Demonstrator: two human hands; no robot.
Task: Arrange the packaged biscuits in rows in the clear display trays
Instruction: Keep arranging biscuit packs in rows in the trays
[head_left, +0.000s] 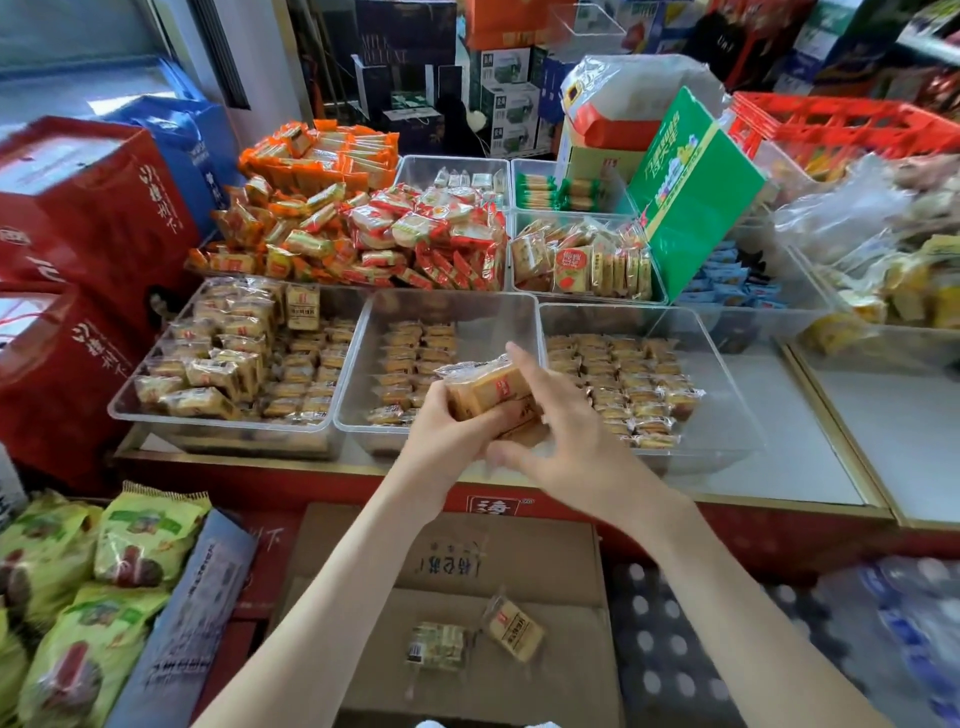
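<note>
The desk (779, 467) carries 3 clear trays along its front edge. The middle tray (467, 306) has 2 rows of packs on its left side, running front to back. Its back right part looks bare. The stack of biscuit packs (485, 387) is just above the front of this tray, with its long side lying left to right, a bit tilted. The left hand (447, 441) is curled round the stack from below. The right hand (566, 431) is spread wide with straight fingers and seems only to rest on the stack. The bare spot lies ahead, nearer the right hand.
</note>
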